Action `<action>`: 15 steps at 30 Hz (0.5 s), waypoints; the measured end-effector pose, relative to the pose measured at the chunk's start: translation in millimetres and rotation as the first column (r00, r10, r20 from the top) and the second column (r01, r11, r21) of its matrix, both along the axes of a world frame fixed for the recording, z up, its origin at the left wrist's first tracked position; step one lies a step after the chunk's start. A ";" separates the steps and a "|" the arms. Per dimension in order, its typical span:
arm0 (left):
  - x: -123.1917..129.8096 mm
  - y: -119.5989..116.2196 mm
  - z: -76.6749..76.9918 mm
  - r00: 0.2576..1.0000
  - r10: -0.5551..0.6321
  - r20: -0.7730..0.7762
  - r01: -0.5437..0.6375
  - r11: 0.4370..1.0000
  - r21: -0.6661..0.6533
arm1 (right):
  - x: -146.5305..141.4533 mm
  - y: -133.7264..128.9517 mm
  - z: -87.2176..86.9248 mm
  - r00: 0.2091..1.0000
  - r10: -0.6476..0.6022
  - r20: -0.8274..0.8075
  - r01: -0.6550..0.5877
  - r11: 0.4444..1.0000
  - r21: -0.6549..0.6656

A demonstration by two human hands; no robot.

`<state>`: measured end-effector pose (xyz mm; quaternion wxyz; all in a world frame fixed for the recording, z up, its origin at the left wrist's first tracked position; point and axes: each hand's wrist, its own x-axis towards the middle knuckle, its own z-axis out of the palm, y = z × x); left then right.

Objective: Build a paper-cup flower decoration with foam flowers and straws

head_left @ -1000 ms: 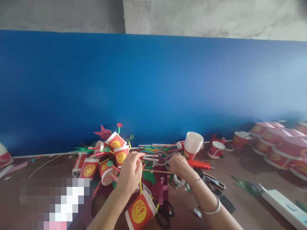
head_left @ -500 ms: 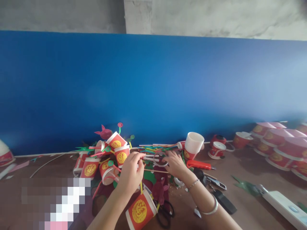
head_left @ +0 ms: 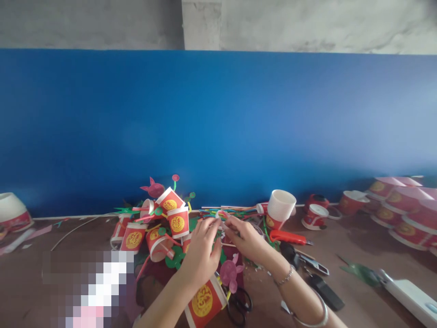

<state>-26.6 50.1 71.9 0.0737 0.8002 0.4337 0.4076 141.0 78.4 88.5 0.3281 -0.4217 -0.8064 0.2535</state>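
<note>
Close together over the middle of the table, my left hand (head_left: 205,246) and my right hand (head_left: 244,234) pinch a thin, curved white-and-pink strip (head_left: 222,213) between their fingertips. Its exact kind cannot be made out. Below my left hand a red paper cup (head_left: 203,300) with a yellow emblem lies tilted. Beside it are a pink paper animal shape (head_left: 229,272) and black-handled scissors (head_left: 240,306). Several coloured straws (head_left: 235,210) lie just beyond my fingers.
Decorated red cups (head_left: 177,223) pile up at left. To the right stand a stack of white-rimmed cups (head_left: 281,207), an orange-red utility knife (head_left: 288,237), a black key fob (head_left: 324,289) and a white glue-gun-like tool (head_left: 406,291). A blue panel (head_left: 218,127) rises behind.
My right hand has moved left toward my left hand. The curved strip has come up between both hands' fingertips. The view has shifted slightly left.
</note>
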 end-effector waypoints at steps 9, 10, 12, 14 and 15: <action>0.1 2.8 4.4 0.981 -0.005 0.192 0.015 0.999 -0.047 | -1.9 -3.5 1.6 0.999 0.014 0.053 -0.015 1.000 0.010; -0.5 3.4 4.9 0.977 0.001 0.213 0.010 0.999 -0.054 | -2.7 -5.2 3.0 0.998 0.017 0.057 -0.018 1.000 0.011; -1.2 4.2 5.4 0.968 0.016 0.251 0.001 0.998 -0.070 | -4.7 -8.6 5.7 0.998 0.034 0.061 -0.035 0.999 0.010; -1.3 4.4 5.0 0.959 0.029 0.283 -0.002 0.996 -0.094 | -6.6 -11.1 7.5 0.997 0.056 0.054 -0.056 0.998 0.009; -1.2 4.5 4.6 0.955 0.033 0.294 -0.002 0.994 -0.107 | -7.4 -11.8 8.0 0.997 0.059 0.051 -0.060 0.998 0.010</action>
